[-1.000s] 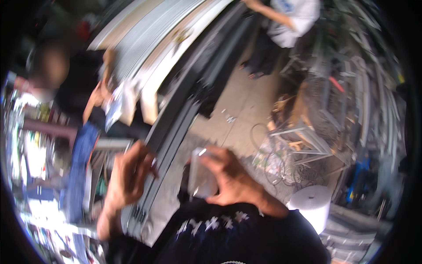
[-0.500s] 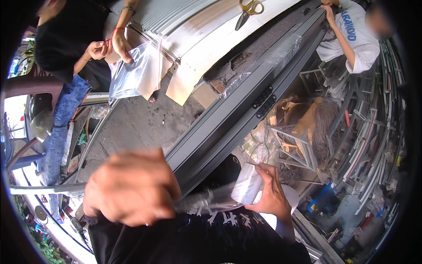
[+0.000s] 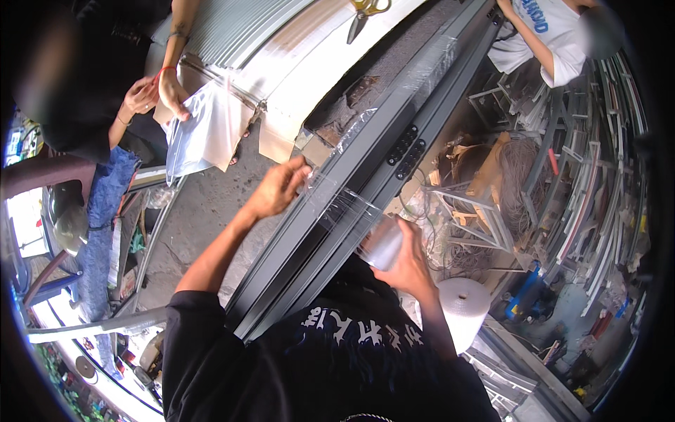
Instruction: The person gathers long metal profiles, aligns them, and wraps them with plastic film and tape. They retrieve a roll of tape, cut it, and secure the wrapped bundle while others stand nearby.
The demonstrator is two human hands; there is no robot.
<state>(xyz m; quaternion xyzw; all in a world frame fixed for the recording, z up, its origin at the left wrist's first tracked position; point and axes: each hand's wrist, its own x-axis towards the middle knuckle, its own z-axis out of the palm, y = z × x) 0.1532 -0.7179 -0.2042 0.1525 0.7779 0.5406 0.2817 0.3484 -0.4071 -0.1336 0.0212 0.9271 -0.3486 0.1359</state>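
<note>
A bundle of long dark grey metal profiles (image 3: 288, 243) runs diagonally before me, from the lower left to the upper right. Clear plastic film (image 3: 355, 200) stretches across it between my hands. My left hand (image 3: 281, 188) is closed at the bundle's left edge, pinching the loose end of the film. On the other side my right hand (image 3: 409, 264) grips the roll of clear film (image 3: 381, 246), slightly blurred. Farther up, more clear film (image 3: 429, 70) is wrapped round the bundle. Black perforated fittings (image 3: 406, 151) sit on the profiles.
A co-worker at left holds a clear plastic bag (image 3: 200, 130); another person in a white shirt (image 3: 538, 39) stands by the bundle's far end. Scissors (image 3: 360, 21) lie on cardboard (image 3: 316, 77). At right are a large white roll (image 3: 460, 309), metal frames (image 3: 478, 218) and long strips (image 3: 598, 183).
My left hand has moved up and away to the bundle's left edge, drawing the film across the profiles. My right hand has carried the roll slightly up against the bundle's right side.
</note>
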